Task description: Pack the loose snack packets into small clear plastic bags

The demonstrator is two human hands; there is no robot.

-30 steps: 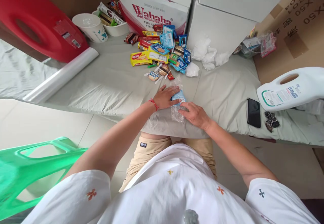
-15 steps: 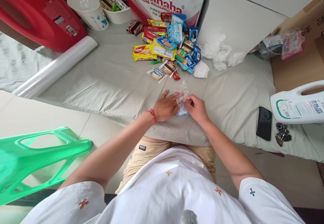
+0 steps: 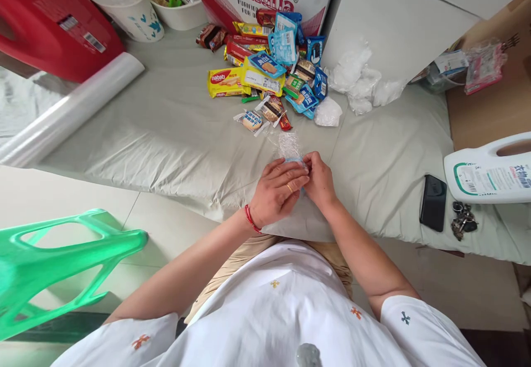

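Observation:
A crumpled clear plastic bag [image 3: 289, 144] lies at the bed's front edge, its loose end pointing away from me. Something light blue shows through it beside my fingers; its kind is mostly hidden. My left hand [image 3: 279, 191], with a ring and a red cord bracelet, curves over the bag, its fingers long and close together and the thumb tucked low. My right hand [image 3: 320, 180] pinches the bag's right side, touching the left fingertips. Just beyond is a pile of wrapped snacks, with a yellow nabati packet [image 3: 226, 82] and a small white-wrapped biscuit [image 3: 251, 120] nearest.
Crumpled clear plastic [image 3: 359, 79] lies by the white cabinet. A plastic roll [image 3: 83, 104], paper cup [image 3: 128, 7] and red jug [image 3: 58, 24] stand left. At right are a phone [image 3: 433, 202], keys [image 3: 463, 220] and a white bottle [image 3: 489, 170]. A green stool [image 3: 62, 256] is below left.
My left hand has gone from lying spread beside the bag to covering it, fingers drawn together. The bag's loose end has swung left and flattened. My view has shifted slightly.

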